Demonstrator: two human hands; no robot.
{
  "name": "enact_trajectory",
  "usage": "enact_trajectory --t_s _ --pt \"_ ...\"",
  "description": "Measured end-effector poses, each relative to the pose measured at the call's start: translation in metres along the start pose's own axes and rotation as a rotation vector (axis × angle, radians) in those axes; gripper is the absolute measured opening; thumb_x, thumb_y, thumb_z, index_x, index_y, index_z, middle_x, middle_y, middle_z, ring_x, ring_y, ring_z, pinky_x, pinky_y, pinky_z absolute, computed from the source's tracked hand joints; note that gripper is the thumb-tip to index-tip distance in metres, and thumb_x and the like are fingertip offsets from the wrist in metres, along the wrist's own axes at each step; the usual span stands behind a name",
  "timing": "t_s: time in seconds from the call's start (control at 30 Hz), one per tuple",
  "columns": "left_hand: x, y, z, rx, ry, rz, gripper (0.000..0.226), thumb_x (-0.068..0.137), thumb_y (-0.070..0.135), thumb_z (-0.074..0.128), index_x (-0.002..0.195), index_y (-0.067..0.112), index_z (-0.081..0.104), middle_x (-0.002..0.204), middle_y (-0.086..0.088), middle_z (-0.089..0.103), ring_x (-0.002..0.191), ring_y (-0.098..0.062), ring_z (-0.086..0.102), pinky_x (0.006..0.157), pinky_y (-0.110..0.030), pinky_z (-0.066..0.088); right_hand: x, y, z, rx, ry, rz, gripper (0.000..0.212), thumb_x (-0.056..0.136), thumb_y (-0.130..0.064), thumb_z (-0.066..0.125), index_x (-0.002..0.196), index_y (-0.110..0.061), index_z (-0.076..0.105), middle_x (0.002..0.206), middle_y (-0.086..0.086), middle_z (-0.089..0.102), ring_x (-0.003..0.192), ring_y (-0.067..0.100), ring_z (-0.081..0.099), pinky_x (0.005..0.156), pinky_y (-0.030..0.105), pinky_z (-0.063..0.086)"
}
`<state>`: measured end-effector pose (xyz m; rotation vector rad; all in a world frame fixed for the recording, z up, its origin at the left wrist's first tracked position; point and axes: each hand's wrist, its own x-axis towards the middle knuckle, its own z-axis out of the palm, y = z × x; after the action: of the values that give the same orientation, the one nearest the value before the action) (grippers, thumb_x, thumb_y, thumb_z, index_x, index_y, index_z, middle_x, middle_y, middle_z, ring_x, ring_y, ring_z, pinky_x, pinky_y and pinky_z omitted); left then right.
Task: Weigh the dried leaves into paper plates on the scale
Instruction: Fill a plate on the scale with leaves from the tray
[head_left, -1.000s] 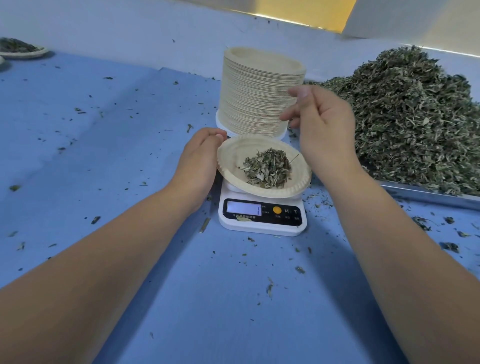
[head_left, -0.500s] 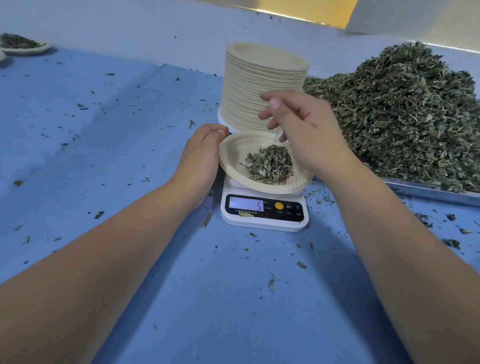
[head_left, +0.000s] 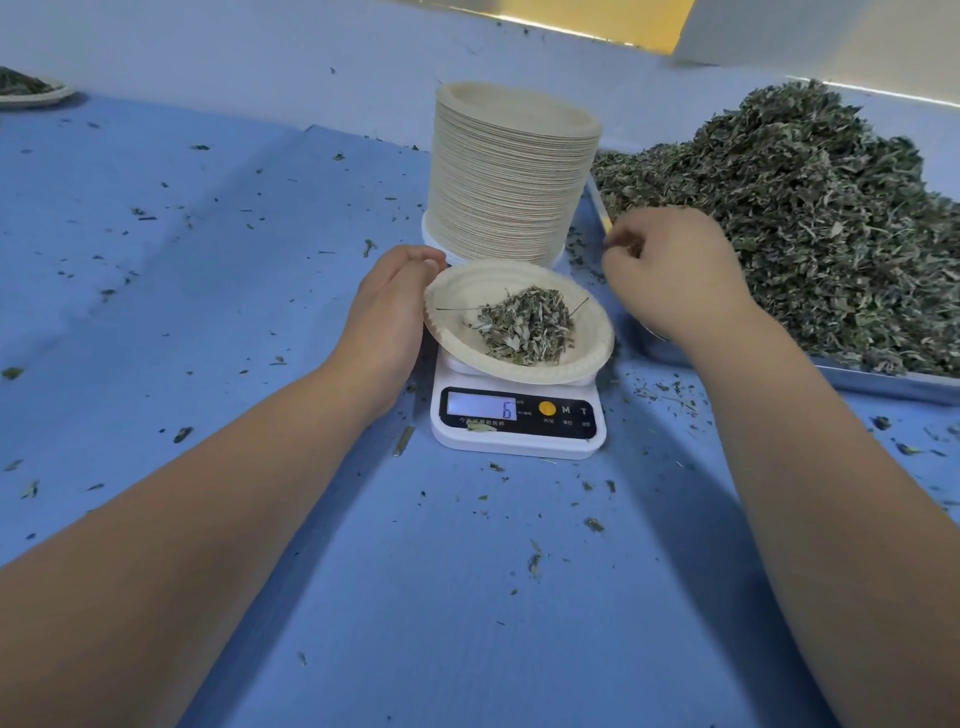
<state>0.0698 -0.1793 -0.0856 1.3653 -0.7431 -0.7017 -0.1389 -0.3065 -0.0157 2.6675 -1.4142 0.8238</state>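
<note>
The left hand (head_left: 387, 317), curled at the paper plate's (head_left: 457, 296) 9 o'clock rim, grip unclear, must not load the scale (head_left: 519, 439). The right hand (head_left: 675, 275), pinched at 3 o'clock, contents unclear, should add dried leaves (head_left: 831, 218) sparingly.

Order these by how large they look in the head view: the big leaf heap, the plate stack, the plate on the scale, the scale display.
1. big leaf heap
2. plate stack
3. plate on the scale, about as wide as the stack but nearer the camera, so this rank is unsure
4. scale display
</note>
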Motion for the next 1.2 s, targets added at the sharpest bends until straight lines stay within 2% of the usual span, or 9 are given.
enact_trajectory --t_s 0.13,0.27,0.37,0.5,0.6,0.67,0.77,1.03,1.2 --pt "0.002 -0.003 0.001 0.012 0.005 0.007 0.026 0.079 0.03 0.052 0.092 0.035 0.073 0.105 0.009 0.073 0.109 -0.017 0.068 0.102 -0.048 0.053 0.007 0.044 0.009 -0.262 -0.303 0.344 0.041 0.092 -0.052 0.042 0.104 -0.018 0.062 0.102 0.011 0.062 0.098 0.037 0.054 0.091 0.047 0.05" --pt "0.003 -0.003 0.001 0.003 0.006 0.014 0.025 0.08 0.03 0.052 0.091 0.034 0.074 0.103 0.009 0.073 0.108 -0.019 0.068 0.1 -0.047 0.052 0.011 0.064 0.023 -0.319 -0.462 0.435 0.061 0.093 -0.064 0.029 0.108 -0.012 0.056 0.118 0.016 0.061 0.098 0.035 0.054 0.085 0.042 0.048" --pt "0.002 -0.004 0.001 -0.001 0.003 0.015 0.025 0.079 0.031 0.052 0.089 0.036 0.074 0.102 0.009 0.074 0.107 -0.019 0.068 0.095 -0.044 0.053 0.012 0.065 0.024 -0.348 -0.515 0.429 0.062 0.093 -0.06 0.028 0.112 -0.009 0.058 0.113 0.014 0.061 0.091 0.032 0.054 0.077 0.038 0.044" --pt "0.004 -0.005 0.001 -0.016 0.0 0.021 0.025 0.08 0.03 0.052 0.089 0.035 0.075 0.102 0.009 0.074 0.106 -0.018 0.068 0.093 -0.042 0.053 0.015 0.065 0.014 -0.299 -0.459 0.421 0.046 0.091 -0.049 0.039 0.082 -0.009 0.061 0.079 0.009 0.059 0.066 0.024 0.053 0.056 0.03 0.04" --pt "0.005 -0.005 0.0 -0.027 0.0 0.009 0.025 0.08 0.031 0.052 0.086 0.037 0.075 0.102 0.007 0.075 0.107 -0.021 0.069 0.097 -0.046 0.053 0.014 0.073 0.006 -0.311 -0.415 0.427 0.041 0.09 -0.047 0.042 0.085 -0.01 0.06 0.084 0.01 0.06 0.068 0.026 0.054 0.059 0.031 0.044" --pt "0.004 -0.005 0.0 -0.024 0.002 0.003 0.025 0.079 0.032 0.051 0.086 0.038 0.075 0.103 0.005 0.075 0.104 -0.022 0.069 0.094 -0.046 0.054 0.013 0.074 0.004 -0.39 -0.506 0.43 0.037 0.091 -0.046 0.044 0.093 -0.013 0.059 0.093 0.01 0.059 0.077 0.029 0.055 0.065 0.033 0.045" --pt "0.004 -0.006 0.0 -0.018 0.0 0.006 0.025 0.079 0.033 0.051 0.088 0.037 0.074 0.102 0.005 0.074 0.099 -0.018 0.068 0.089 -0.042 0.053 0.011 0.073 0.008 -0.378 -0.637 0.437 0.035 0.096 -0.04 0.044 0.086 -0.01 0.06 0.087 0.01 0.059 0.072 0.024 0.055 0.057 0.03 0.039" --pt "0.006 -0.007 0.0 -0.026 0.011 -0.001 0.027 0.081 0.031 0.051 0.094 0.032 0.074 0.103 0.002 0.074 0.099 -0.02 0.068 0.089 -0.043 0.052 0.014 0.064 0.006 -0.291 -0.453 0.344 0.034 0.092 -0.025 0.053 0.062 -0.011 0.044 0.06 0.006 0.044 0.052 0.024 0.038 0.051 0.026 0.032" --pt "0.008 -0.009 0.0 -0.033 0.005 -0.002 0.025 0.081 0.03 0.051 0.092 0.033 0.074 0.099 0.003 0.073 0.095 -0.019 0.067 0.084 -0.042 0.052 0.005 0.078 0.001 -0.235 -0.245 0.4 0.019 0.087 -0.032 0.056 0.085 -0.015 0.065 0.08 0.008 0.063 0.074 0.03 0.058 0.071 0.038 0.054"
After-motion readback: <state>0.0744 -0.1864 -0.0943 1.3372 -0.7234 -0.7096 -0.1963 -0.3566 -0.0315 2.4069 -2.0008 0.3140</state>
